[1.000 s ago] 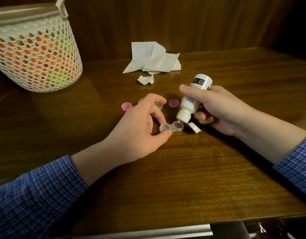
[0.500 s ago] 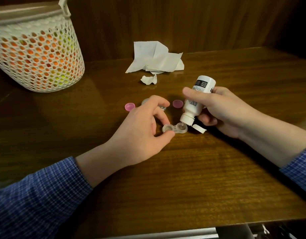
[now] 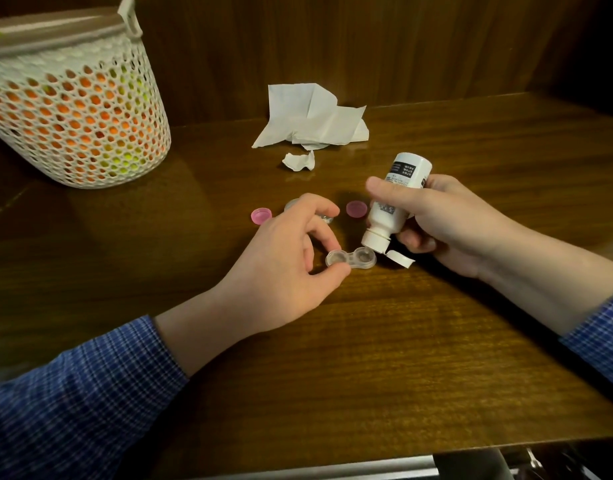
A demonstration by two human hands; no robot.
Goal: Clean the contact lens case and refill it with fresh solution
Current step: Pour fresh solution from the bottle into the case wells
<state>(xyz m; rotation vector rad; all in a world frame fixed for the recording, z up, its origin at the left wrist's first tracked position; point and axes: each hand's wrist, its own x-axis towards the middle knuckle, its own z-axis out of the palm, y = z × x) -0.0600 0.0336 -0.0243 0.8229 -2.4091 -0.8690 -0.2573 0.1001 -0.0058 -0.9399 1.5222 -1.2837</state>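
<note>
My left hand (image 3: 281,268) pinches the left cup of the clear lens case (image 3: 350,259) between thumb and fingertip, holding it flat on the wooden table (image 3: 332,358). My right hand (image 3: 443,223) curls around the white solution bottle (image 3: 393,206), tipped nozzle-down just over the right cup, its flip cap hanging open. Liquid may sit in that cup; I cannot tell. Two pink caps (image 3: 261,215) (image 3: 356,208) lie behind, near crumpled tissue (image 3: 312,116).
</note>
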